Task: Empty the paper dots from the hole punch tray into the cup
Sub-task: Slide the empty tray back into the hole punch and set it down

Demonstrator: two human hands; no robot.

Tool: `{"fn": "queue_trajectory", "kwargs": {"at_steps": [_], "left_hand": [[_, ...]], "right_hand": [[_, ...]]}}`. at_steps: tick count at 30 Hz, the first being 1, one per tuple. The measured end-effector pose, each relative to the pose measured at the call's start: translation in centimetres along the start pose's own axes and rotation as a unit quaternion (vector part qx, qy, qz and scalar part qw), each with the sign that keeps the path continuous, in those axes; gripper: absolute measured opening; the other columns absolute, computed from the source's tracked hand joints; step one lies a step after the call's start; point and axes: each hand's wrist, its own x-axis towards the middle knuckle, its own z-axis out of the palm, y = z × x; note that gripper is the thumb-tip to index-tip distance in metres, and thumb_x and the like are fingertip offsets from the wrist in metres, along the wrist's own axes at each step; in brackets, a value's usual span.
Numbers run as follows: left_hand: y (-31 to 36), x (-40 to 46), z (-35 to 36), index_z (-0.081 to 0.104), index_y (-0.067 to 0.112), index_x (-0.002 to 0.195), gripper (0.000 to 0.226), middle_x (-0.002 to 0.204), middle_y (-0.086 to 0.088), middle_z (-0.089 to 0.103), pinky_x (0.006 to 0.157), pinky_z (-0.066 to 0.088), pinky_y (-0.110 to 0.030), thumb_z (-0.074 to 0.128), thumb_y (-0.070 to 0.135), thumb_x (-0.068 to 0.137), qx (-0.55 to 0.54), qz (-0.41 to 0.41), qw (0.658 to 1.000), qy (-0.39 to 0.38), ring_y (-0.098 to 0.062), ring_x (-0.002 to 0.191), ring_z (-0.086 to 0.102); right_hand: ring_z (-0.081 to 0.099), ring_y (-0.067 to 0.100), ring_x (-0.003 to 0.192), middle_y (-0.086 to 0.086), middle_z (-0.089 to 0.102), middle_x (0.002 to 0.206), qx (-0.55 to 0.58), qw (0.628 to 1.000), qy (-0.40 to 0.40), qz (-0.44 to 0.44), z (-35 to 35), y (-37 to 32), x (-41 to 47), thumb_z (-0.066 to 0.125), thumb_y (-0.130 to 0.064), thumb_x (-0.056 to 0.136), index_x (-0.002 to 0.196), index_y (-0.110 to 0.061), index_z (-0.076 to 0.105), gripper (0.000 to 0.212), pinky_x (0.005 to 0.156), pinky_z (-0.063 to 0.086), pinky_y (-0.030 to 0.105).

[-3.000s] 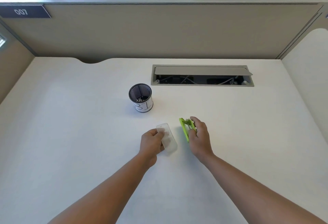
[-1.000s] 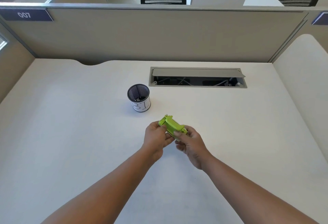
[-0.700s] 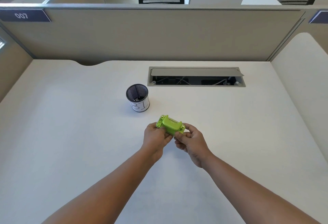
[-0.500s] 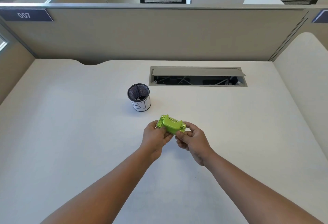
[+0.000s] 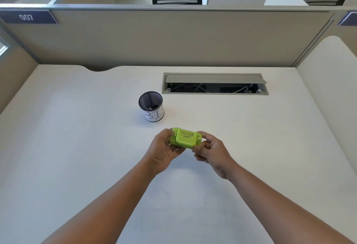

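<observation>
While you hold the green hole punch (image 5: 185,139) between both hands, its long axis runs left to right in the head view, slightly tilted down to the right. Your left hand (image 5: 164,152) closes its grip on the left end, and your right hand (image 5: 211,152) closes its grip on the right end with the fingertips. The clear tray seems to sit under the punch body, but I cannot tell if it is fully seated. The mesh cup (image 5: 151,106) stands upright beyond the punch and a little to the left, near but apart from it, so your left hand is nearer to it. Some paper dots (image 5: 149,107) lie already on its bottom. The white bench (image 5: 77,147) around is bare and gives free room. An open cable hatch (image 5: 214,84) lies behind, well apart to the right.
</observation>
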Motion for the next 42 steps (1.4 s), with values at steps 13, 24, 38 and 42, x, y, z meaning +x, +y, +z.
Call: {"fn": "queue_trajectory", "kwargs": {"at_steps": [13,24,38,42], "left_hand": [[-0.7,-0.1,-0.7,0.063,0.011,0.107,0.009,0.102,-0.013,0.072,0.083,0.059,-0.039,0.061,0.014,0.099,0.058,0.024,0.998,-0.006,-0.027,0.091,0.068],[-1.1,0.1,-0.8,0.062,0.009,0.11,0.013,0.098,-0.011,0.073,0.082,0.06,-0.037,0.061,0.014,0.098,0.066,0.037,0.997,-0.02,-0.024,0.086,0.071],[-1.6,0.5,-0.1,0.063,0.015,0.099,0.003,0.1,-0.012,0.072,0.08,0.061,-0.041,0.064,0.015,0.097,0.098,0.023,0.994,0.03,-0.025,0.09,0.068],[-0.3,0.6,-0.7,0.068,0.014,0.1,0.01,0.093,-0.006,0.071,0.075,0.059,-0.033,0.071,0.018,0.091,0.29,0.017,0.957,0.002,-0.016,0.081,0.068]], "right_hand": [[0.07,0.022,0.081,0.013,0.072,0.099,0.136,0.989,-0.005,0.059,-0.2,-1.7,0.0,0.053,-0.005,0.099,0.119,0.001,0.066,0.025,0.073,0.063,0.034],[0.068,0.023,0.079,0.014,0.072,0.092,0.047,0.997,0.041,0.038,-0.3,-1.4,0.4,0.059,-0.009,0.1,0.109,0.003,0.069,0.019,0.065,0.063,0.036],[0.067,0.024,0.09,0.01,0.072,0.101,0.073,0.995,0.026,0.06,0.2,-1.1,-0.2,0.065,-0.021,0.097,0.106,-0.011,0.07,0.014,0.079,0.062,0.038],[0.067,0.021,0.085,0.008,0.072,0.096,0.007,0.999,0.014,0.045,-0.1,-1.4,-0.4,0.065,-0.018,0.097,0.107,-0.004,0.069,0.018,0.076,0.061,0.036]]}}
